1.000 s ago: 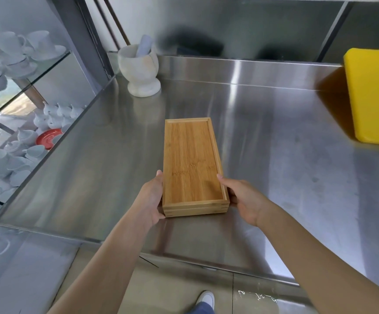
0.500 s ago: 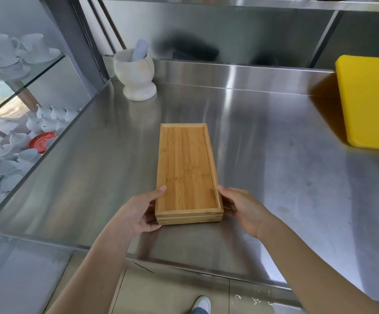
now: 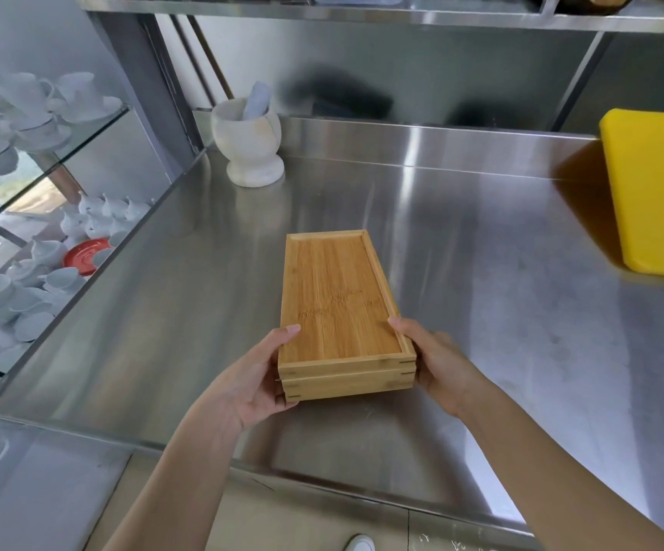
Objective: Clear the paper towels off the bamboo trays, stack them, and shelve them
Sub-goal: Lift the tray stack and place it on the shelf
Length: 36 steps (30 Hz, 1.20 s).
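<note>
Gripping: left hand (image 3: pixel 257 377) clasps the near left corner of the stacked bamboo trays (image 3: pixel 340 312), thumb over the rim, fingers under the side.
Right hand (image 3: pixel 437 359): closed on the near right corner, thumb on the rim.
Trays: two, one on the other, edges nearly flush, top one bare; whether they rest on the steel or hover just above it I cannot tell.
Worktop (image 3: pixel 481 272): stainless steel, trays near its front middle.
Far left: white stone mortar and pestle (image 3: pixel 251 143).
Right edge: yellow block (image 3: pixel 658 192).
Left side: glass shelves with white cups (image 3: pixel 24 109).
</note>
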Available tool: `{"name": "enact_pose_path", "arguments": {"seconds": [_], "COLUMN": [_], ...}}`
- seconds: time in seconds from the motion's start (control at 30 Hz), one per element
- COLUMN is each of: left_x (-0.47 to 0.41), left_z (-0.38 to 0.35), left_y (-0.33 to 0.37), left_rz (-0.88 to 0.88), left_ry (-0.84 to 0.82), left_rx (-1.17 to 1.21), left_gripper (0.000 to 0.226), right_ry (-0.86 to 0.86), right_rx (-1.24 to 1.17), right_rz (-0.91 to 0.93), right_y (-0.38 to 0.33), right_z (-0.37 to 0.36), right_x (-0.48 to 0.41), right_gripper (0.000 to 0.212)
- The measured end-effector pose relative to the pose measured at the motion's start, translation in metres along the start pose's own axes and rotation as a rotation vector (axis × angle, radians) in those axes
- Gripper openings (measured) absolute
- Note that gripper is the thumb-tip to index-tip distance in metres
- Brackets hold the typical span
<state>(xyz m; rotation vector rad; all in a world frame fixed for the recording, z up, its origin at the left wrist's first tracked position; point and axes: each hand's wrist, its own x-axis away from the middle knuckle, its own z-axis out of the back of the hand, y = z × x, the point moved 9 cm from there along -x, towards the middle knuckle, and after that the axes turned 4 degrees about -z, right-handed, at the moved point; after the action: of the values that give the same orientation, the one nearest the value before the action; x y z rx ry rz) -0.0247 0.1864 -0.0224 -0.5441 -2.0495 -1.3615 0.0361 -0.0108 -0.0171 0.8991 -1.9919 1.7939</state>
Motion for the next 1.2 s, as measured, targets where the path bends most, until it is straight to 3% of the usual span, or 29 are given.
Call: {"name": "enact_pose_path", "arguments": {"seconds": [0.4,0.83,1.2], "left_x": [-0.015,-0.027,-0.129], "left_z": [-0.058,-0.219,-0.310], "left_y": [0.080,0.265,0.394], "left_rz": [-0.156,-0.366,-0.402], "left_ry": [-0.061,-0.269,-0.287], "left_rx": [-0.074,-0.175,-0.127], "left_gripper": [0.047,0.029,0.043], "right_ry": [0.136,0.269,0.250], "right_rx": [-0.145,-0.207,-0.148], "right_rz": [0.139,0.429,0.458], "right_y": [-0.080,-0.289,-0.440], "right_z": [0.027,0.095,0.150], "right_x": [0.010,0.028,-0.063], "right_gripper": [0.040,0.031,0.031]}}
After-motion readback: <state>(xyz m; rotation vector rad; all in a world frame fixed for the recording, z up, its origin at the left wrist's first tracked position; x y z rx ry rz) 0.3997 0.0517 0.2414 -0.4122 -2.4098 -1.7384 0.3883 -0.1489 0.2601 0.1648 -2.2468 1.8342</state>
